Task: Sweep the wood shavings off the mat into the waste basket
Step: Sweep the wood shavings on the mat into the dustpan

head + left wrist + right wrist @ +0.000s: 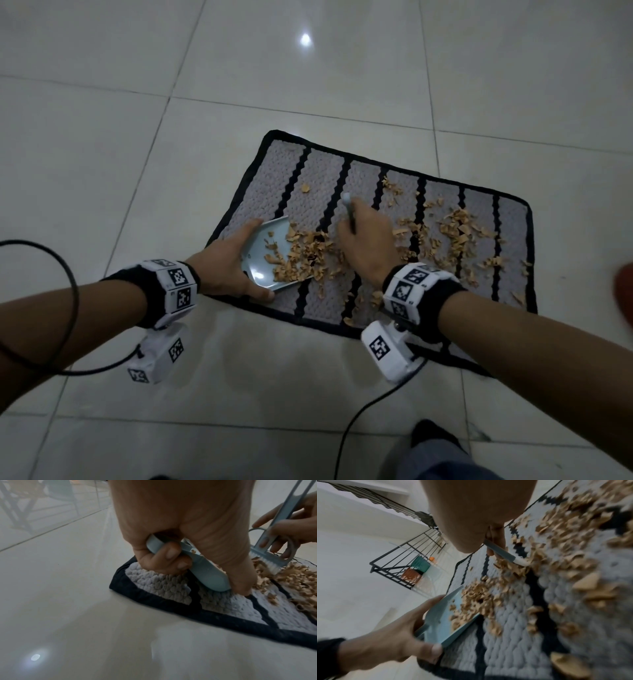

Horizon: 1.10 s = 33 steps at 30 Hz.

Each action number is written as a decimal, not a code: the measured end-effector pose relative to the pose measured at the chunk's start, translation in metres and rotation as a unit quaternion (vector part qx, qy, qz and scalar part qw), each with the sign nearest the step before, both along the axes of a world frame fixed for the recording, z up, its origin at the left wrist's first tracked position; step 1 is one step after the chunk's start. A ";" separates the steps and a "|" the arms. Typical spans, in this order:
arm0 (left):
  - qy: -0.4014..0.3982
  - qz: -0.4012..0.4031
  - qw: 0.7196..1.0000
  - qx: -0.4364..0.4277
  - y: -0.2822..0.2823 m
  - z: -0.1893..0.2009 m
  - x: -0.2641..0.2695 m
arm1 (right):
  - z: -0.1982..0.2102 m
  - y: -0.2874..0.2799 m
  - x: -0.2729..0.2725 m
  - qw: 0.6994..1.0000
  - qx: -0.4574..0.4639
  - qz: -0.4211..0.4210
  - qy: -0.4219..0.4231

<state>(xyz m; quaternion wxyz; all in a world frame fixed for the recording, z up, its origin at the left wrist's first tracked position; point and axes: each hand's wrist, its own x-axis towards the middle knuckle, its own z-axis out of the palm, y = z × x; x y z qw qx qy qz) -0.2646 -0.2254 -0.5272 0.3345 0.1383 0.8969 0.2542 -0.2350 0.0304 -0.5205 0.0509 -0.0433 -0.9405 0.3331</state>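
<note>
A grey mat [274,171] with black stripes lies on the tile floor. Tan wood shavings [455,229] are strewn over its middle and right. My left hand [226,263] grips a pale blue dustpan [260,253] by its back edge, its lip pressed on the mat's left part. A heap of shavings [477,599] lies on and against that lip. My right hand [366,240] holds a small blue brush [267,559], white bristles down in the shavings just right of the dustpan [202,569]. Only the brush handle's tip [347,202] shows in the head view.
A blurred reddish object [624,287] sits at the right edge of the head view. Black cables [356,421] trail from both wrists over the floor. My foot [435,442] is at the bottom. A black metal railing [399,555] stands far off.
</note>
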 end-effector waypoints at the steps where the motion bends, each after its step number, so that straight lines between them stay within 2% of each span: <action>1: 0.000 0.002 1.000 0.001 0.000 0.000 0.001 | 0.001 -0.012 0.002 1.000 -0.011 0.011 -0.001; 9: 0.009 0.020 0.998 0.051 0.001 -0.002 0.010 | 0.007 -0.082 0.023 0.989 -0.036 0.142 -0.019; 14: 0.024 0.049 0.995 0.089 -0.004 -0.011 0.020 | 0.010 -0.086 0.036 0.978 -0.004 0.209 -0.010; 21: 0.039 0.075 0.993 0.088 -0.007 -0.016 0.030 | 0.012 -0.049 0.033 0.976 0.033 0.215 0.019; 24: 0.033 0.074 0.992 0.101 -0.009 -0.013 0.029 | 0.023 -0.034 0.029 0.982 -0.032 0.187 0.018; 26: 0.032 0.070 0.991 0.108 -0.010 -0.011 0.028 | 0.033 -0.024 0.023 0.988 -0.097 0.122 0.019; 28: 0.033 0.067 0.992 0.106 -0.012 -0.010 0.028 | 0.039 -0.013 0.017 0.990 -0.123 0.068 -0.012; 33: 0.037 0.072 0.992 0.099 -0.019 -0.008 0.026 | 0.037 0.008 0.009 0.985 -0.145 0.077 -0.062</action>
